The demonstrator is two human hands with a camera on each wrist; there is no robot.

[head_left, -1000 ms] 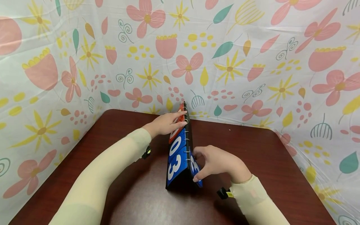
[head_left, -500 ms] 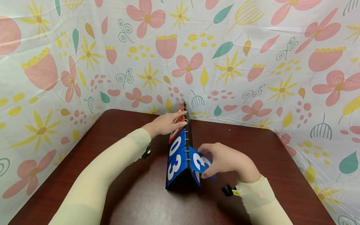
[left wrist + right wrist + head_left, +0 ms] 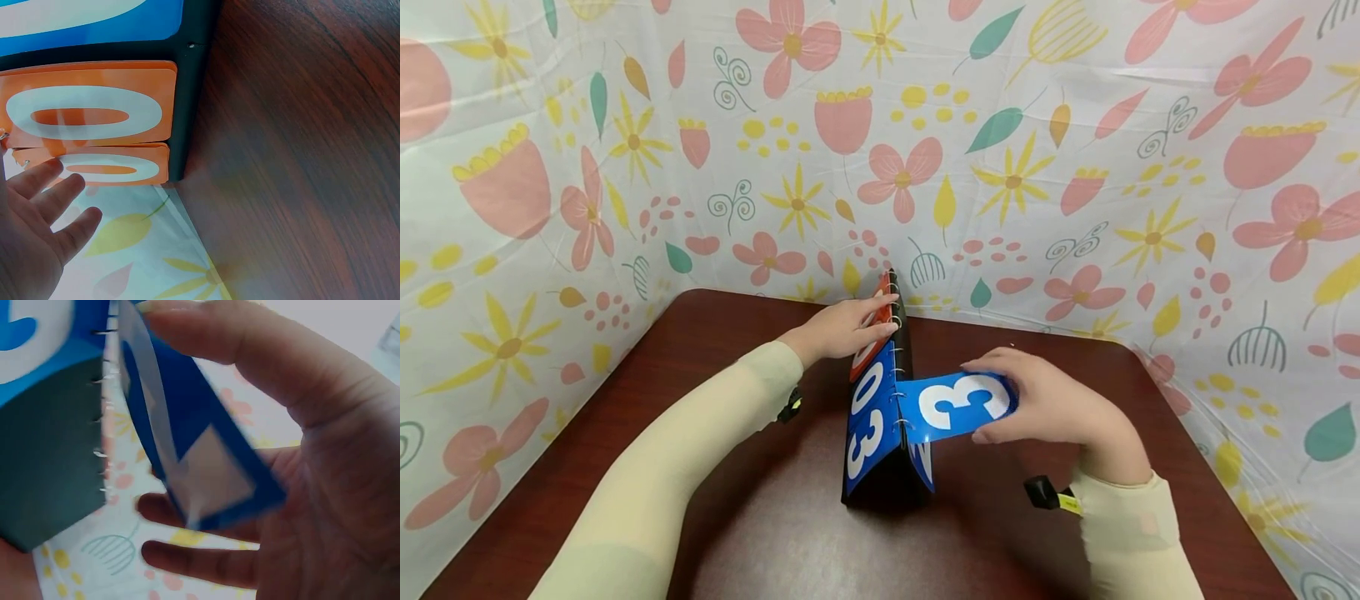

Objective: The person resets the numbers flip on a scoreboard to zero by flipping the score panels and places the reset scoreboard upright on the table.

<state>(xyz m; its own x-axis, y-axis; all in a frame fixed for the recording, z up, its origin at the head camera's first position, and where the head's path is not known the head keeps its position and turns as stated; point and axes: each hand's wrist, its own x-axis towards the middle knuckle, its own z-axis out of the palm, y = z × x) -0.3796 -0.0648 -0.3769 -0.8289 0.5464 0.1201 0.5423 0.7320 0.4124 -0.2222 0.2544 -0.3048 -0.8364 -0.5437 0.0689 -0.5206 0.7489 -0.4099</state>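
Note:
A black tabletop flip scoreboard point(image 3: 906, 354) stands like a tent on the table, number cards hanging from rings along its top. My left hand point(image 3: 842, 329) rests over the top edge near the far end, fingers nearly straight. Under and beside it are red-orange zero cards point(image 3: 87, 112). On the left face, two blue cards point(image 3: 863, 437) show 0 and 3. My right hand point(image 3: 1052, 404) pinches the outer end of a blue "3" card point(image 3: 955, 404), raised outward from the ridge on its rings. Below it, another blue card point(image 3: 922, 467) hangs, partly covered.
The dark red-brown wooden table point(image 3: 760, 517) extends around the scoreboard. A white curtain point(image 3: 925, 142) printed with flowers and leaves hangs behind and at both sides. The scoreboard's far end stands close to the table's back edge.
My right hand has lifted the blue "3" card from the right face and swung it up and outward, exposing the card beneath. My left hand has stayed in place.

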